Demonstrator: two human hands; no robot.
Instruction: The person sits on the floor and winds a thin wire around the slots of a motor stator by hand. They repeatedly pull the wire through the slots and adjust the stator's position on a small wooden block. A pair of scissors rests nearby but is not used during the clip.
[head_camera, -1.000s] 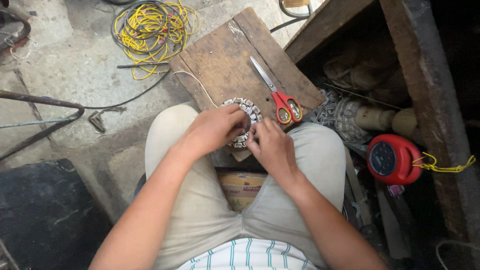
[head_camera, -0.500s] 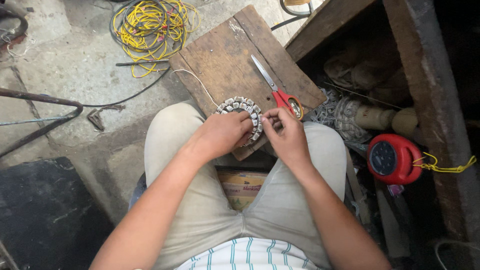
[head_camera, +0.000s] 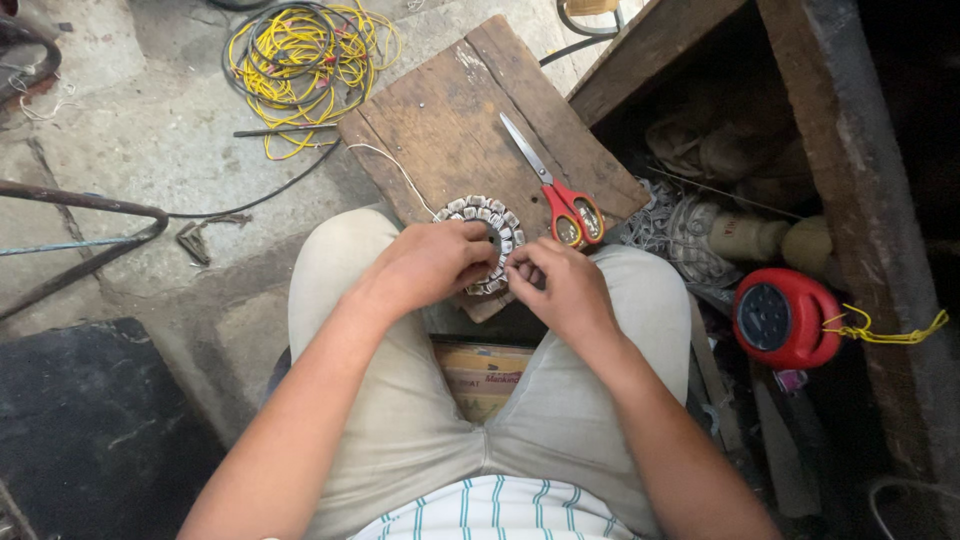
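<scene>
From the head view, the left hand (head_camera: 430, 265) clasps a round metal stator ring (head_camera: 490, 225) with slotted teeth, which rests on the near edge of a wooden board (head_camera: 450, 120) at the knees. The right hand (head_camera: 560, 290) pinches at the ring's right rim with its fingertips; what it pinches is too small to tell. Red-handled scissors (head_camera: 560, 195) lie on the board just beside the ring. A thin white wire (head_camera: 395, 170) runs across the board to the ring. A yellow wire coil (head_camera: 300, 60) lies on the concrete floor (head_camera: 150, 150) beyond. A red round case (head_camera: 785, 318) sits to the right, near a wooden beam (head_camera: 850, 180).
</scene>
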